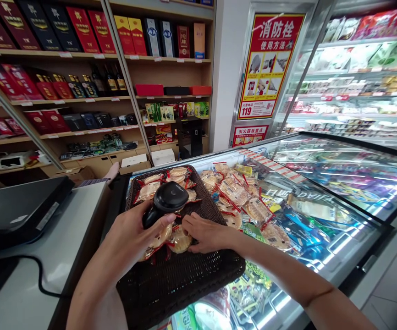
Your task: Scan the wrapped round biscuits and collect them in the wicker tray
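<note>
My left hand (126, 236) is wrapped round the handle of a black handheld barcode scanner (171, 196), holding its head over a dark brown woven basket (174, 288). Several round, flat biscuits in clear, red-edged wrappers lie in the basket. One wrapped biscuit (178, 242), in the basket's middle, is under the curled fingers of my right hand (207, 233), which pinch its edge. Part of that packet is hidden by the fingers. More wrapped biscuits (236, 190) are heaped on the freezer glass, right of the basket.
The basket rests on a glass-topped chest freezer (325, 178) with packaged goods inside. To the left, a counter (78, 220) carries a black device (23, 211) and a cable (42, 270). Shelves (171, 75) of boxes and bottles stand behind; a lit display fridge (363, 87) is at the right.
</note>
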{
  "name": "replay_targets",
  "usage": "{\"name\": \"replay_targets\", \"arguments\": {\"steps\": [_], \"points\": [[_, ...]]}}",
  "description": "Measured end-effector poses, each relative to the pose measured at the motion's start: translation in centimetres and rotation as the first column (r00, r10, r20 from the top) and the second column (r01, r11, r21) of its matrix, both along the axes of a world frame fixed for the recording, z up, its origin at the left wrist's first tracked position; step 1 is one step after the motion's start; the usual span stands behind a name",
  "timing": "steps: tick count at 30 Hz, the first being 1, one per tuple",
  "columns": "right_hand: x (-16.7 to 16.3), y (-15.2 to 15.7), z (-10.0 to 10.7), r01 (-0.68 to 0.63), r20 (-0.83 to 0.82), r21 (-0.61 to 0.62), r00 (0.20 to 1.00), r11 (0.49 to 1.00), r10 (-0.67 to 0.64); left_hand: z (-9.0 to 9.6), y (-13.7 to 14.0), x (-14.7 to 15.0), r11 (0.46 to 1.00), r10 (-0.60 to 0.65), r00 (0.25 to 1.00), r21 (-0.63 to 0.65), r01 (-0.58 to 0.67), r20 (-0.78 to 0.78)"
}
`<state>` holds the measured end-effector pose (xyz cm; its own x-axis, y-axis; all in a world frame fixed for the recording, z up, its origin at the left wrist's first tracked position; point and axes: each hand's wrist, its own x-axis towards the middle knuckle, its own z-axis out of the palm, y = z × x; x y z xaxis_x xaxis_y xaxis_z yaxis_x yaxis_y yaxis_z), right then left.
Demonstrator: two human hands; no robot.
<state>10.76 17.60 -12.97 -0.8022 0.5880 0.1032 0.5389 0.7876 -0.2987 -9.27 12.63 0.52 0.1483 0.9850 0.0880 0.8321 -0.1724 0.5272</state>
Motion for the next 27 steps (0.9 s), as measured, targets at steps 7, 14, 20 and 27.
{"name": "replay_targets", "arguments": {"steps": [7,14,20,27], "points": [[0.2,-0.1,0.5,-0.09,-0.018,-0.067,0.996,0.994,0.089,0.1,-0.1,0.3,1.0,-0.012,1.0,-0.017,0.012,-0.012],[1.6,0.9,1.6,0.057,-0.096,-0.026,0.994,0.998,-0.059,-0.4,0.3,-0.5,0.998,0.055,0.998,0.026,-0.055,0.005],[2.2,2.9,-0.8,0.352,-0.042,0.289,0.934,0.89,-0.356,-0.5,0.5,-0.6,0.997,0.079,0.997,0.02,-0.079,-0.006],[2.4,3.5,-1.8,0.31,-0.032,0.321,0.948,0.895,-0.317,-0.3,0.3,-0.2,0.997,0.077,0.997,-0.018,-0.078,-0.031]]}}
